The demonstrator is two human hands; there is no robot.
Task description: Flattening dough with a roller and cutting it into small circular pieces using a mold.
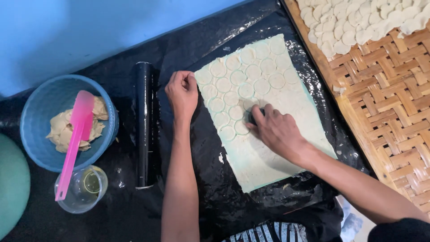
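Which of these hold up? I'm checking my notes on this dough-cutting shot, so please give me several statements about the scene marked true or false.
1. The right hand presses a small dark round cutter into the dough sheet. True.
2. The left hand holds the rolling pin. False: it rests as a loose fist on the black plastic sheet at the dough's edge; the pin lies apart beside it.
3. The pink spatula lies flat on the dough sheet. False: it leans in the blue bowl, over the leftover dough.
4. Cut rounds are piled on the woven bamboo tray. True.
5. The dough sheet is already marked with many circles. True.
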